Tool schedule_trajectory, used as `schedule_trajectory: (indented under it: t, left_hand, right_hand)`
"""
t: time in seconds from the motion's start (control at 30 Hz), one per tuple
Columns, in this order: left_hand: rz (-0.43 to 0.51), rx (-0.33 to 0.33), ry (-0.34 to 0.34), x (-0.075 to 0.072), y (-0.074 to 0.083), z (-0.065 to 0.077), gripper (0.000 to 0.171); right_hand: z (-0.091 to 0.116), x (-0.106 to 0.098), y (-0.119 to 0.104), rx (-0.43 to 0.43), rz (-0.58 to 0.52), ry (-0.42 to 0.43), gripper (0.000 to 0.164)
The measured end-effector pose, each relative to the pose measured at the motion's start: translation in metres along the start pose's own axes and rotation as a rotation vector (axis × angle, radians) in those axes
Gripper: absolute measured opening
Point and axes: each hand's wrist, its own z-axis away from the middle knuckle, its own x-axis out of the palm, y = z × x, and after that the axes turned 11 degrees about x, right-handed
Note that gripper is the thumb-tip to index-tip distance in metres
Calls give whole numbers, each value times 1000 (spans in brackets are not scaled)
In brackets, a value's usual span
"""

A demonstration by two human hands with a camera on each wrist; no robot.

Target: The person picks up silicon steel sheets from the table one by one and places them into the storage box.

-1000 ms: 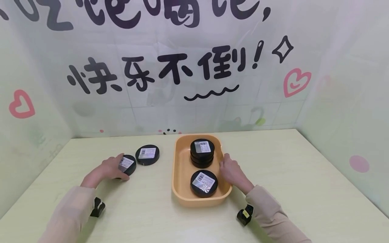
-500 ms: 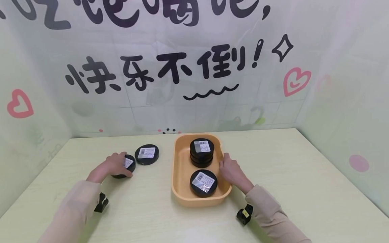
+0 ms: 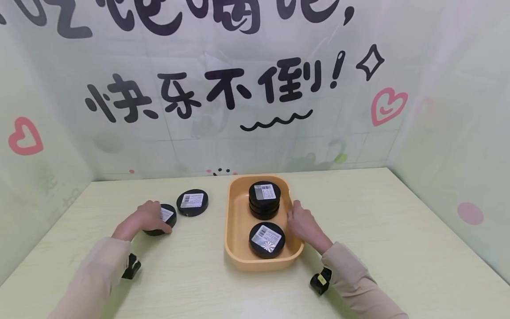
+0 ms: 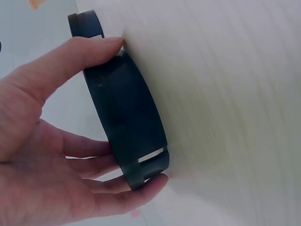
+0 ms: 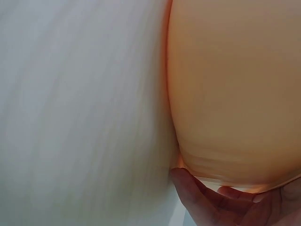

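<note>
In the head view my left hand (image 3: 147, 217) spans a round black disc-shaped case (image 3: 168, 215) with a silver-white label, low at the table. The left wrist view has the thumb on one side of this black case (image 4: 124, 101) and the fingers round the other; a slot shows in its side wall. A second labelled black case (image 3: 192, 202) lies just beyond it. My right hand (image 3: 306, 225) grips the right side of an orange tray (image 3: 239, 221). Inside the tray are a stack of black cases (image 3: 264, 199) at the back and a single one (image 3: 267, 240) in front.
The pale wooden table (image 3: 199, 283) runs back to a printed wall sheet (image 3: 223, 150). Similar sheets stand at left and right. A black wrist camera (image 3: 320, 281) hangs below my right sleeve, another (image 3: 131, 266) below the left.
My left hand has shifted a little to the right over the near case, covering more of its label, with the thumb lower along its front edge. The right hand and tray stay put.
</note>
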Motion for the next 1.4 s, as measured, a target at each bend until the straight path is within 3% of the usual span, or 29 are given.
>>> schedule_trajectory:
  t: [0.37, 0.57, 0.7, 0.93, 1.4]
  left_hand:
    - [12, 3, -2, -1, -1, 6, 63]
    - [66, -20, -35, -7, 3, 13, 63]
    - [82, 1, -38, -10, 5, 16, 62]
    - [78, 58, 10, -13, 12, 17, 66]
    - [48, 130, 139, -25, 42, 25, 79]
  right_hand:
    - [-1, 0, 1, -4, -10, -2, 16]
    - [-1, 0, 1, 11, -17, -18, 17]
    - [-1, 0, 1, 24, -25, -38, 18]
    - [-1, 0, 0, 34, -17, -43, 19]
    - [-2, 1, 1, 14, -12, -13, 18]
